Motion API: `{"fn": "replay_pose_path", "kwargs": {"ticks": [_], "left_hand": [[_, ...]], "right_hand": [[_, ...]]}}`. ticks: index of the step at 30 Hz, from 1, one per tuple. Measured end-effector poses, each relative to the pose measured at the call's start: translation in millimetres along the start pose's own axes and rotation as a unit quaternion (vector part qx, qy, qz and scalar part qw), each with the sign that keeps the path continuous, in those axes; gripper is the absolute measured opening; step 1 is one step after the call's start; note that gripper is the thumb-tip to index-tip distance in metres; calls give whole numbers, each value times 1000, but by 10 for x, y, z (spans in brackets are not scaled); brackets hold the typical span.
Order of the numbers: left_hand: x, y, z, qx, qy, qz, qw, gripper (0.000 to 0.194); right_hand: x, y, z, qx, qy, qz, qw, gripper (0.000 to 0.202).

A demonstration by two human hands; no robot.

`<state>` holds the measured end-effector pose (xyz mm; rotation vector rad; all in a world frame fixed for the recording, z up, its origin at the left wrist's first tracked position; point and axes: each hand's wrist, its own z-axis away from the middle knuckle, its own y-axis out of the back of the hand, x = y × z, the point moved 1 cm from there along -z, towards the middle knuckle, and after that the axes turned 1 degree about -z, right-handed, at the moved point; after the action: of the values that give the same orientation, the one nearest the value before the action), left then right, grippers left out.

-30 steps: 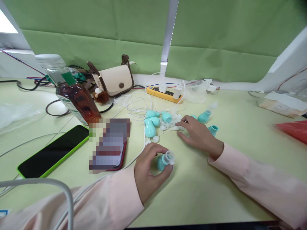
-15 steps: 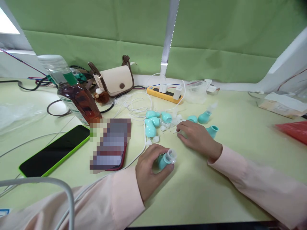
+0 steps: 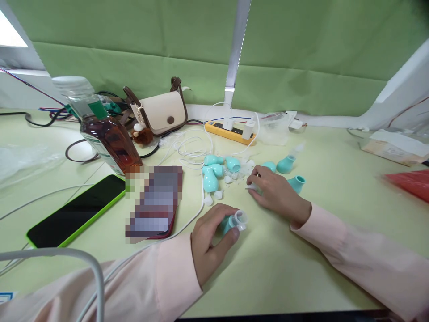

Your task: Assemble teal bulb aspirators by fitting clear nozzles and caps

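My left hand (image 3: pixel 212 243) is closed around a teal rubber bulb (image 3: pixel 227 224). A clear plastic collar (image 3: pixel 240 218) with a round open mouth sits at the bulb's end, facing up and right. Further back, my right hand (image 3: pixel 276 190) pinches a small translucent tip (image 3: pixel 251 186) between thumb and fingers; most of it is hidden. Several loose teal bulbs (image 3: pixel 211 179) lie left of that hand, among small whitish translucent tips (image 3: pixel 218 194). Beyond my right hand stands a teal bulb with a clear tip fitted (image 3: pixel 286 164), and another open-necked bulb (image 3: pixel 297 183) lies beside my wrist.
A green-edged phone (image 3: pixel 77 212) and a red-cased phone (image 3: pixel 156 201) lie at left, before a bottle of brown liquid (image 3: pixel 107 138). At the back are a cream handbag (image 3: pixel 164 114) and a yellow power strip (image 3: pixel 214 129). A white cable runs past my left hand.
My right fingers have drawn in around a small translucent tip, which now shows at the fingertips. The left hand has shifted very slightly, still holding the bulb.
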<state>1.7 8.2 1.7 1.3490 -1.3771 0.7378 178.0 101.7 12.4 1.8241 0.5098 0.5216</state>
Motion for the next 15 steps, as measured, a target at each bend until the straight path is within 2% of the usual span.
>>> {"fn": "replay_pose_path", "kwargs": {"ticks": [2, 4, 7, 9, 11, 13, 15], "left_hand": [[-13, 6, 1, -10, 20, 15, 1000, 12], [-24, 10, 4, -15, 33, 30, 999, 12], [-22, 5, 7, -11, 43, 34, 998, 12], [-11, -6, 6, -7, 61, 18, 998, 12], [3, -13, -1, -5, 76, -2, 997, 13], [16, -8, -10, -1, 67, -12, 998, 13], [27, 9, -17, 10, 43, -18, 999, 12]], "right_hand": [[-3, 4, 2, 37, 9, -33, 999, 9], [-29, 44, 8, 102, 21, -102, 989, 8], [-127, 197, 35, 177, 40, -268, 946, 2], [-211, 336, 65, 164, 28, -400, 901, 2], [-282, 463, 102, 113, -11, -517, 849, 4], [-327, 554, 136, 68, -40, -589, 804, 7], [-347, 599, 159, 39, -46, -621, 781, 9]]}}
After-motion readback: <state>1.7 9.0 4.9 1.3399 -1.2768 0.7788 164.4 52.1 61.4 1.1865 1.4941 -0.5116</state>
